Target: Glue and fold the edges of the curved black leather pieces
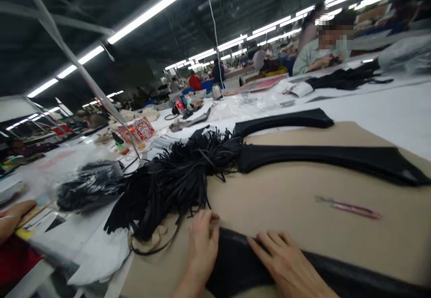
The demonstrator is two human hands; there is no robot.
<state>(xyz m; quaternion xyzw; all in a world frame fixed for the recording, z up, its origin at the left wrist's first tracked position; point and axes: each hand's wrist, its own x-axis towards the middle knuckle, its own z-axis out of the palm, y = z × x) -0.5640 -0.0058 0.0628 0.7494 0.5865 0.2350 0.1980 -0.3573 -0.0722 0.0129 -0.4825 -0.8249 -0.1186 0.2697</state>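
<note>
A long black leather-like piece [239, 264] lies across the near side of the brown board, running off to the lower right. At its left end my left hand [204, 239] has fingers curled and closed on the edge; the fingertips are partly hidden. My right hand [284, 260] rests flat on the same piece, fingers stretched out and slightly apart. Farther back lie two more black curved pieces, a longer one [313, 153] and a shorter one [283, 120]. A heap of black fringe strips [178, 172] sits ahead of my left hand. Pink-handled thread snips [350, 207] lie on the board.
The brown board [262, 195] covers part of a white table [397, 105]. Plastic-wrapped black material [90, 183] lies to the left, near another person's hand [15, 217]. A slanting pole [81, 69] stands behind the fringe. Across the table a person [319, 55] sits near black material [346, 76].
</note>
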